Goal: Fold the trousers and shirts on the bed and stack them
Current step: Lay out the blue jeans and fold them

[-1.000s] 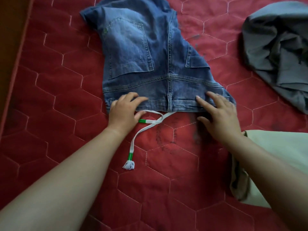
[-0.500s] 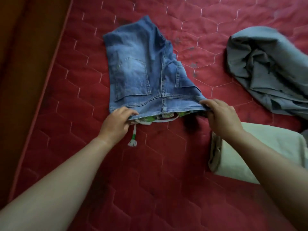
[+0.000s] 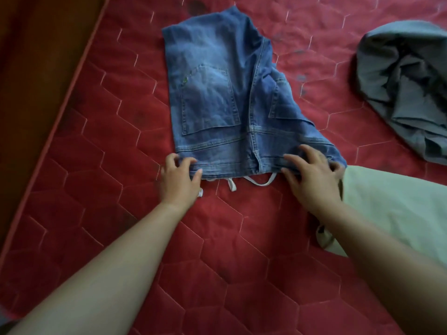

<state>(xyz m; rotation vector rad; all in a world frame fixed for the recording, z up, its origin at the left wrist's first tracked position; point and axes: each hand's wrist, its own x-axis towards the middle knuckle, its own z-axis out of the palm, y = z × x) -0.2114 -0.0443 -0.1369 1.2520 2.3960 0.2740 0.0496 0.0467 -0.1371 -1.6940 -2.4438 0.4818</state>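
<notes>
Blue denim jeans [image 3: 217,97] lie flat on the red quilted mattress [image 3: 101,146], back pockets up and waistband towards me. My left hand [image 3: 180,180] pinches the waistband's left corner, fingers curled over the edge and thumb beneath it. My right hand [image 3: 312,177] rests on the right end of the waistband with its fingers spread over the denim. A white drawstring [image 3: 260,182] pokes out from under the waistband between my hands.
A crumpled grey garment [image 3: 406,88] lies at the far right. A pale folded garment [image 3: 399,209] sits just right of my right forearm, close to the jeans' corner. The mattress edge and dark wood [image 3: 36,68] run along the left.
The waistband, lifted half a second ago, now lies flat on the mattress again. My right hand went from gripping it to lying spread on top. The drawstring is mostly tucked under.
</notes>
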